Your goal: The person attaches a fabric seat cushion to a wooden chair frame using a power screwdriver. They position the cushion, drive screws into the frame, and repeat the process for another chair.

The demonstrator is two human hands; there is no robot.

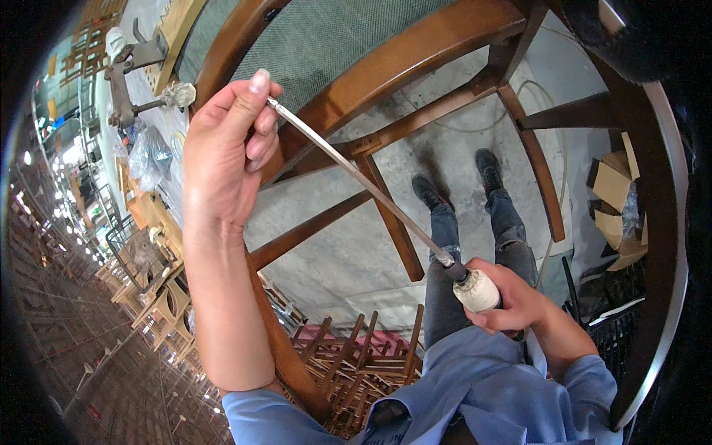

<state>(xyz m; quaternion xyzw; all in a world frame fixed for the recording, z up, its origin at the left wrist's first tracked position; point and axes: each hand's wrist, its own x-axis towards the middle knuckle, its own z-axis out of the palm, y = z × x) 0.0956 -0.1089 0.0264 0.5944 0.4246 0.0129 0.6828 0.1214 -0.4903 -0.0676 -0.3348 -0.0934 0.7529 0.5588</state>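
Hands: left [226, 141], right [512, 300] grip long metal file [363, 182], pale handle.

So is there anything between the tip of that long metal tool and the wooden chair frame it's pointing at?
Nothing visible. The right hand grips the pale handle, and the left hand pinches the far end of the metal shaft. The left fingers cover the tip right against the wooden chair frame.

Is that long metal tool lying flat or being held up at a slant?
Slanted. The metal rod runs diagonally: left hand pinches its upper tip, right hand grips the pale handle lower down.
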